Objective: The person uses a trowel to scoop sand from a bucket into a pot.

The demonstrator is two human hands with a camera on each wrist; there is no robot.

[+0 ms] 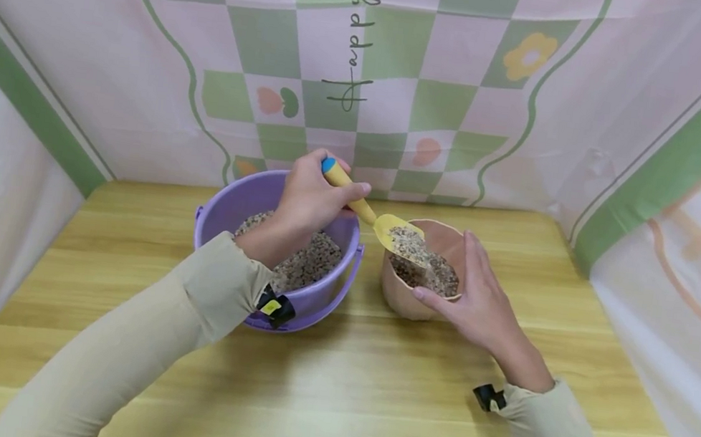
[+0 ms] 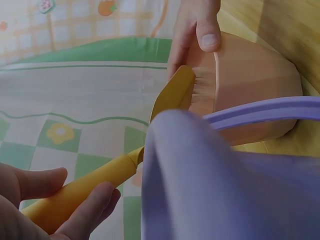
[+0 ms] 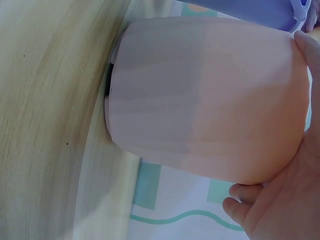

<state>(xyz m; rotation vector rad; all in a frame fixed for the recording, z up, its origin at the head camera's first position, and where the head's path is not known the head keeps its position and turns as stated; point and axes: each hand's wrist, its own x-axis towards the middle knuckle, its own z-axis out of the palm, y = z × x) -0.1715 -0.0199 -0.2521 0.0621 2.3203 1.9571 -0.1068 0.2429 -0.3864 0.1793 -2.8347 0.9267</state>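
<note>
Scoop [image 1: 362,209] slants down rightward, its blade over the mouth of the pot [image 1: 405,304].
Left of the pot, the left hand [image 1: 310,199] grips the scoop, fingers curled round; grit [image 1: 407,243] spills off its tip. The right hand [image 1: 485,304], nearer, cups the pot's right side. The bucket [image 1: 224,215] stands left of the pot on the surface [image 1: 335,411].

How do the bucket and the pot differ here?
The bucket is purple, while the pot is peach.
The bucket is wider than the pot.
The bucket has a lowered handle; none shows on the pot.
The right hand holds the pot near its rim, while no hand grips the bucket.
Both are open-topped and contain loose grit.
</note>
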